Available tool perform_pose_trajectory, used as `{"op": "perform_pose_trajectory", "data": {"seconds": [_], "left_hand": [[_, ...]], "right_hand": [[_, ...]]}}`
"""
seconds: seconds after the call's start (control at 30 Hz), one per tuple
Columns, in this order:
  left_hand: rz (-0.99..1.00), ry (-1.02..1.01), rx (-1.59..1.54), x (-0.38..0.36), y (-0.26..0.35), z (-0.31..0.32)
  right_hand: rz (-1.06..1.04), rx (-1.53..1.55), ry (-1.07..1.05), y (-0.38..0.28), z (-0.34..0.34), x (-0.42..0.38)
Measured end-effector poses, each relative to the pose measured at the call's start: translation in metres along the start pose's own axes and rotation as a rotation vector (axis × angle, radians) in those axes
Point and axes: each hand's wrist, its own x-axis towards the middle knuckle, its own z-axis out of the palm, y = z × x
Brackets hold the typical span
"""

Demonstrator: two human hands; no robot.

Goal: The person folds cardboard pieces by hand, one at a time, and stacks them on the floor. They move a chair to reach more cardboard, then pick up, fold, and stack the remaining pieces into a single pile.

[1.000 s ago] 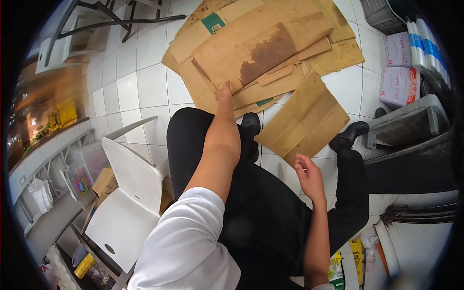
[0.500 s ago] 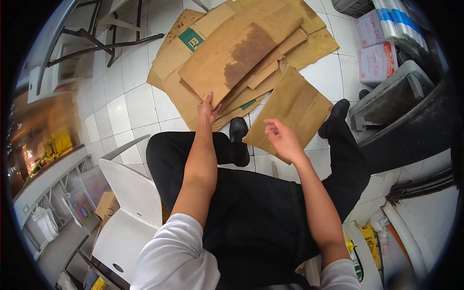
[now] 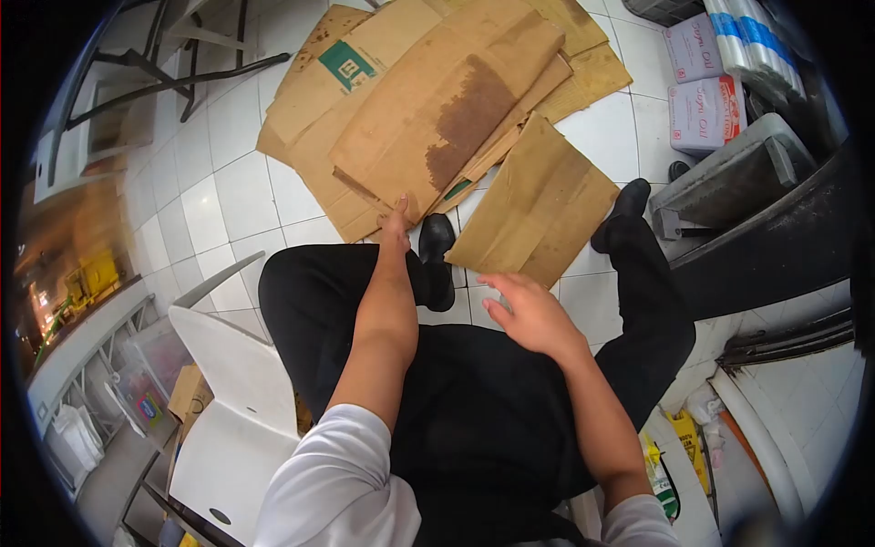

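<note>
A flattened cardboard sheet with a dark wet-looking stain lies on top of a pile of flattened cardboard boxes. At the near corner of that sheet is my left hand, its fingers stretched out and seeming to touch the edge. Part of those fingers is hard to make out. A separate, squarish cardboard piece rests on the floor between my feet, partly against the pile. Just short of its near edge hovers my right hand, fingers apart and holding nothing.
A white chair stands at my left, with a dark-framed folding table beyond it. Boxes with printed sides, rolls of clear plastic and a grey bin-like container stand at the right. White tiles cover the floor.
My left hand has loosened from the top sheet's corner, and that sheet lies lower on the pile. My right hand has drawn back toward my lap, away from the separate piece.
</note>
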Motion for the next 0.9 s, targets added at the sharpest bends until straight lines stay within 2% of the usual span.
{"op": "perform_pose_trajectory", "data": {"seconds": [0.03,0.1,0.17,0.23,0.27,0.33,0.4,0.43,0.5,0.53,0.57,0.63,0.67,0.73,0.77,0.83,0.9], "left_hand": [[0.028,0.052,-0.033,-0.002,-0.005,0.005],[0.019,0.028,-0.052,0.008,-0.004,-0.004],[0.016,-0.011,-0.059,0.004,0.007,-0.007],[-0.184,-0.238,-0.2,-0.034,0.033,-0.012],[-0.17,-0.24,-0.183,-0.05,0.039,-0.014],[-0.006,-0.285,-0.244,-0.084,0.052,-0.01],[0.097,-0.291,-0.303,-0.114,0.07,-0.002],[0.174,-0.285,-0.367,-0.131,0.078,0.001],[0.212,-0.282,-0.397,-0.176,0.098,0.006],[0.252,-0.293,-0.39,-0.198,0.105,0.006],[0.289,-0.299,-0.378,-0.218,0.112,0.005],[0.316,-0.31,-0.363,-0.251,0.118,-0.008],[0.236,-0.347,-0.349,-0.258,0.12,-0.016],[0.104,-0.461,-0.21,-0.275,0.119,-0.03],[0.097,-0.458,-0.214,-0.268,0.109,-0.034],[-0.134,-0.149,-0.396,-0.226,0.072,-0.044],[-0.165,0.031,-0.217,-0.181,0.033,-0.041]], "right_hand": [[0.008,0.004,0.006,-0.007,-0.012,-0.001],[0.15,0.244,-0.086,-0.014,-0.029,-0.002],[0.148,0.227,-0.031,-0.005,-0.032,0.009],[0.141,0.212,0.015,0.015,-0.033,0.021],[0.119,0.115,0.092,0.029,-0.023,0.03],[0.078,0.026,0.19,0.04,-0.008,0.052],[0.195,-0.201,0.403,0.039,-0.002,0.071],[0.183,-0.202,0.419,0.037,-0.002,0.081],[-0.035,-0.339,0.662,0.032,-0.002,0.104],[-0.14,-0.361,0.684,0.029,-0.003,0.117],[-0.154,-0.36,0.698,0.029,-0.007,0.131],[-0.32,-0.453,0.623,0.031,-0.005,0.147],[-0.367,-0.411,0.691,0.031,-0.004,0.15],[-0.352,-0.312,0.679,0.055,0.015,0.163],[-0.339,-0.229,0.662,0.063,0.023,0.164],[-0.318,-0.22,0.68,0.067,0.031,0.152],[-0.211,-0.091,0.634,0.086,0.037,0.149]]}}
